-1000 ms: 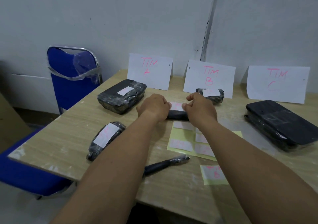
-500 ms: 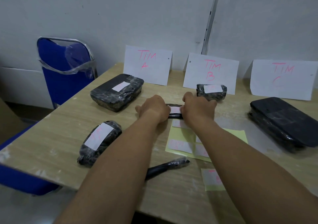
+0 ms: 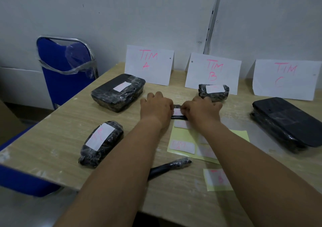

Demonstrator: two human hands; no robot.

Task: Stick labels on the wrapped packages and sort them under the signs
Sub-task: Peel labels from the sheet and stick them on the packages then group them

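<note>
Pinching small package point(image 3: 179, 117) at both ends with left hand point(image 3: 156, 108), right hand point(image 3: 202, 109), fingers curled | label point(image 3: 177, 112) on top | near TIM B sign point(image 3: 213, 71)

3 signs point(image 3: 213, 70) behind packages point(image 3: 118, 92)

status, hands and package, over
Left hand, right hand grip small black wrapped package, white label on top. Yellow label sheet beneath right forearm. No obstruction.
</note>
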